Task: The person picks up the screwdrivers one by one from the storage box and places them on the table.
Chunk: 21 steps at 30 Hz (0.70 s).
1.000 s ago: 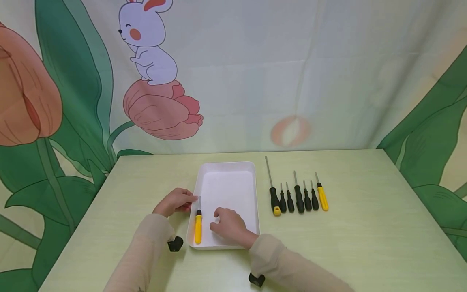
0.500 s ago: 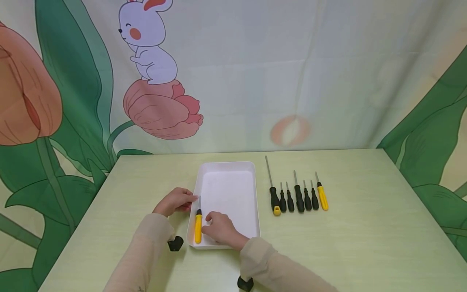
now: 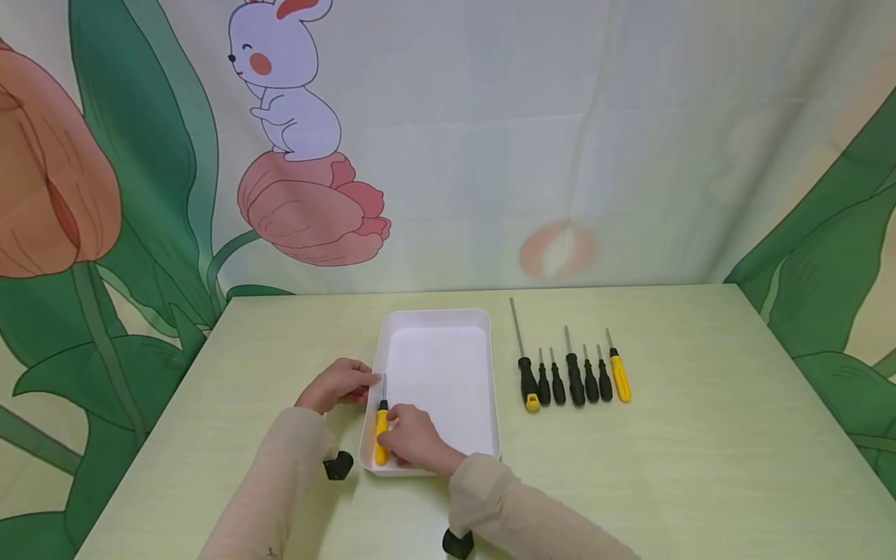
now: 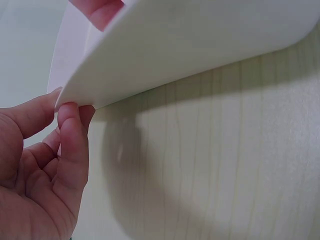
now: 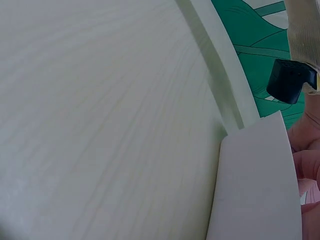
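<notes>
A white tray (image 3: 448,373) lies on the table, and my left hand (image 3: 341,385) pinches its left rim; the left wrist view shows the thumb above and curled fingers below the tray edge (image 4: 165,55). Inside, along the left wall, lies a yellow-handled screwdriver (image 3: 382,420), its tip pointing away from me. My right hand (image 3: 416,439) reaches over the tray's front part, thumb across the screwdriver's handle and index finger at its right side, in what looks like a pinch. The other right fingers are mostly hidden.
Right of the tray, several screwdrivers lie in a row: a long black one (image 3: 526,381), smaller black ones (image 3: 575,381) and a yellow one (image 3: 620,377) at the right end. A printed curtain (image 3: 448,155) hangs behind the table (image 3: 700,435).
My right hand has moved left across the tray, from beside the yellow screwdriver onto its handle. The left hand has stayed at the tray's rim, and the screwdriver lies in the same place.
</notes>
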### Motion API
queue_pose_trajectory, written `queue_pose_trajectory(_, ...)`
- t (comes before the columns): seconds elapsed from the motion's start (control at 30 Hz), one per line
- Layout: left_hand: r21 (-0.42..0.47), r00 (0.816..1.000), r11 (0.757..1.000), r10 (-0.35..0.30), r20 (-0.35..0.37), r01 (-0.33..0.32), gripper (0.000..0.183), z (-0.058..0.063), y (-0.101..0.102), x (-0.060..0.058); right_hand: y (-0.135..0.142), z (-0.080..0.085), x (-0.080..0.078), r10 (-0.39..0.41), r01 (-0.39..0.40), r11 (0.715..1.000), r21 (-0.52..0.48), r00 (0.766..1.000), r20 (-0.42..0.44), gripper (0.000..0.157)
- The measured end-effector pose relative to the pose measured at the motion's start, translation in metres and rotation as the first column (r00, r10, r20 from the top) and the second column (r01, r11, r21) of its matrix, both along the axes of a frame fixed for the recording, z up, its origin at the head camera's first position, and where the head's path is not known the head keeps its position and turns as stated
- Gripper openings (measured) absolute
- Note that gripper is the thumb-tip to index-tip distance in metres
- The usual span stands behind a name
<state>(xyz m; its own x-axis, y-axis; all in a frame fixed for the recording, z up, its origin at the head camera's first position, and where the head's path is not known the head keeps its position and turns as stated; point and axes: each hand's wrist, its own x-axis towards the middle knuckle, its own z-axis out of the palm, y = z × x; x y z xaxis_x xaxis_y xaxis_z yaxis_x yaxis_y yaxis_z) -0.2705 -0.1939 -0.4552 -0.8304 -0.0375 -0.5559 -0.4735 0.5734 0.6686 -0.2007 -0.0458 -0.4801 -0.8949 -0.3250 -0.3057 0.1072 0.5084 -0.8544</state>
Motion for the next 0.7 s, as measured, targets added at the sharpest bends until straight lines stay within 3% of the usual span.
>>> queue_pose_trajectory(0.7,-0.008,1.0,1.0,0.004,0.015,-0.004,0.03,-0.0001,0.0007,-0.0017,-0.0103,0.003,-0.0004,-0.106,0.107,0.994,-0.014,0.993,0.053,0.043)
